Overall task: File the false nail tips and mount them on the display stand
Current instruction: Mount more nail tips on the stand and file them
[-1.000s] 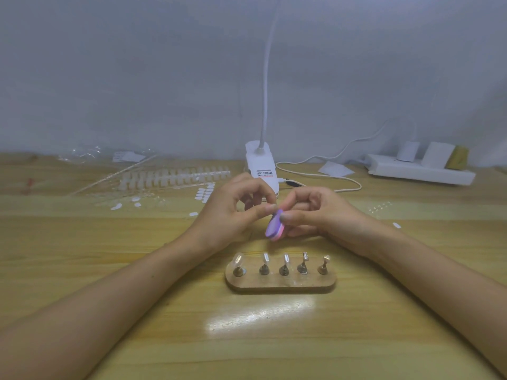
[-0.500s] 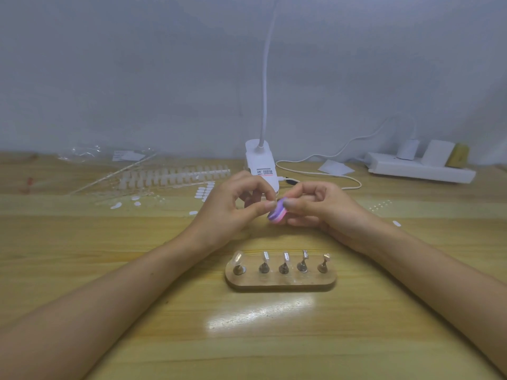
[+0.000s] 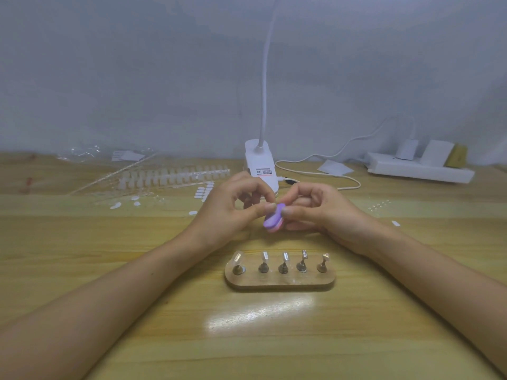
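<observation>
Far left on the desk (image 3: 68,242), the strips of spare tips (image 3: 175,174) lie well apart from the work. Next comes my left hand (image 3: 233,215). Its grip is pinched, thumb to forefinger, right against the far end of the file block (image 3: 273,221). What sits in that pinch is too small to make out, but I judge it to be the nail tip I'm filing. The purple-and-pink block hangs above the desk, just beyond the display stand (image 3: 279,282). The stand's leftmost peg carries one clear mounted tip (image 3: 238,258), and I can see no tip on the other four pegs. Then my right hand (image 3: 326,215), grip curled round the block.

To do this well, I want short, light strokes with the tip's edge flat to the grit. The pinch must be firm enough that the tip can't spin or flick away. Hands close together, forearms low for steadiness. By my reckoning the free peg second from the left takes this one.
</observation>
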